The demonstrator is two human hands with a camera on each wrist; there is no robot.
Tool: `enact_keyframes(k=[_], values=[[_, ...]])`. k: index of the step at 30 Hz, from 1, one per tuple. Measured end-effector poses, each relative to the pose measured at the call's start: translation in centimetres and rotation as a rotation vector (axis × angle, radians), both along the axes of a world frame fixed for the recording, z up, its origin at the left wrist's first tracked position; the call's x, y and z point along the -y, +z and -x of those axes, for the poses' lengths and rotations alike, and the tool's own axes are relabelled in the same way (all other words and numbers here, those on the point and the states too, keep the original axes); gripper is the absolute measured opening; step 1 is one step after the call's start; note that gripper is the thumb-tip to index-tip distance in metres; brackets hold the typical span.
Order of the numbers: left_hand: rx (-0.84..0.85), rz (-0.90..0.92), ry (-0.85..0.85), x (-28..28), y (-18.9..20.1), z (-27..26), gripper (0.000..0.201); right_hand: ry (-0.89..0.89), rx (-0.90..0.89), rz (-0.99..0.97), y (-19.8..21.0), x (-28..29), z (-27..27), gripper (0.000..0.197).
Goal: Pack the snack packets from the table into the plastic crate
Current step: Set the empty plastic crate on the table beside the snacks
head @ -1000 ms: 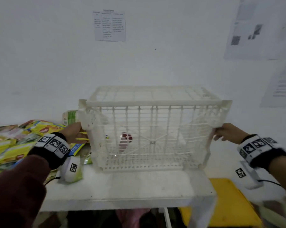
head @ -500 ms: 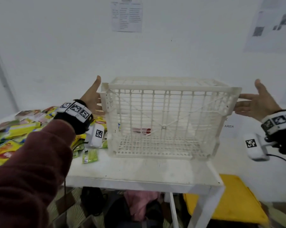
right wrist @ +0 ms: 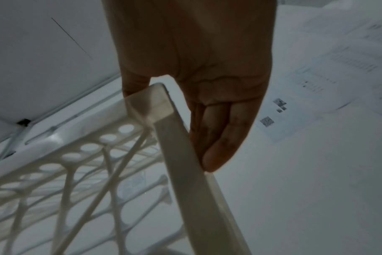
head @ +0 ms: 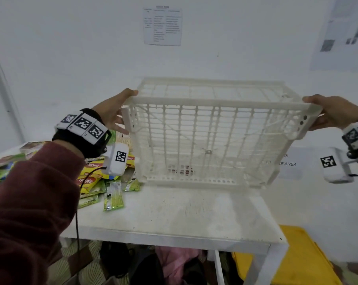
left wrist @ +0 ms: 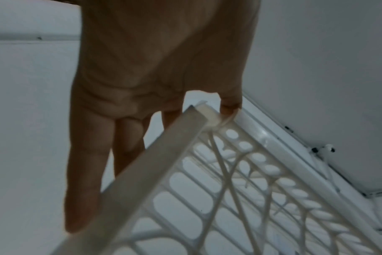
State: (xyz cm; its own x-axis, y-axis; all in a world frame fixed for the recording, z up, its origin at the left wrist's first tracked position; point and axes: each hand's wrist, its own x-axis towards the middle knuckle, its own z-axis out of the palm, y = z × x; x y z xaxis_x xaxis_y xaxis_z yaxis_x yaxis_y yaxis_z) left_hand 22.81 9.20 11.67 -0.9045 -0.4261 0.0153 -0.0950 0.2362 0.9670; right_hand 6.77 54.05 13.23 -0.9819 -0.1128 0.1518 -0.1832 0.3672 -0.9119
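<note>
Mostly unpacked: snack packets (head: 91,177) heaped on table (head: 174,219) at nine o'clock from plastic crate (head: 215,130), red item (head: 181,169) perhaps inside; left hand (head: 111,115) and right hand (head: 336,114) pinching rim ends.

Only one word is legible
The low wall sign (head: 287,163) reads "AREA"; print on the posted sheet (head: 162,25) and the yellow packets (head: 87,179) is too blurred.
</note>
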Motion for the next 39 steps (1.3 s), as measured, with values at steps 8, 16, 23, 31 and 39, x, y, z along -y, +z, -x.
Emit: enact_keyframes(k=[8, 16, 23, 31, 39], values=[[-0.083, -0.021, -0.092, 1.3, -2.0, -0.1, 0.025, 0.212, -0.062, 0.080, -1.3, -1.2, -1.5, 0.095], [-0.030, 0.069, 0.019, 0.8, -9.0, 1.9, 0.023, 0.062, -0.145, -0.042, -9.9, 0.3, 0.5, 0.036], [0.007, 0.098, 0.055, 1.3, -13.4, 3.7, 0.032, -0.010, -0.003, -0.233, -15.4, 0.8, 1.3, 0.048], [-0.068, 0.120, 0.024, 2.0, -12.9, 5.2, 0.033, -0.277, -0.316, -0.347, -12.6, 4.5, -2.0, 0.063], [-0.092, 0.147, 0.011, 3.3, -12.3, 7.3, 0.022, 0.468, -0.243, -0.657, -17.1, 19.1, -5.0, 0.027]])
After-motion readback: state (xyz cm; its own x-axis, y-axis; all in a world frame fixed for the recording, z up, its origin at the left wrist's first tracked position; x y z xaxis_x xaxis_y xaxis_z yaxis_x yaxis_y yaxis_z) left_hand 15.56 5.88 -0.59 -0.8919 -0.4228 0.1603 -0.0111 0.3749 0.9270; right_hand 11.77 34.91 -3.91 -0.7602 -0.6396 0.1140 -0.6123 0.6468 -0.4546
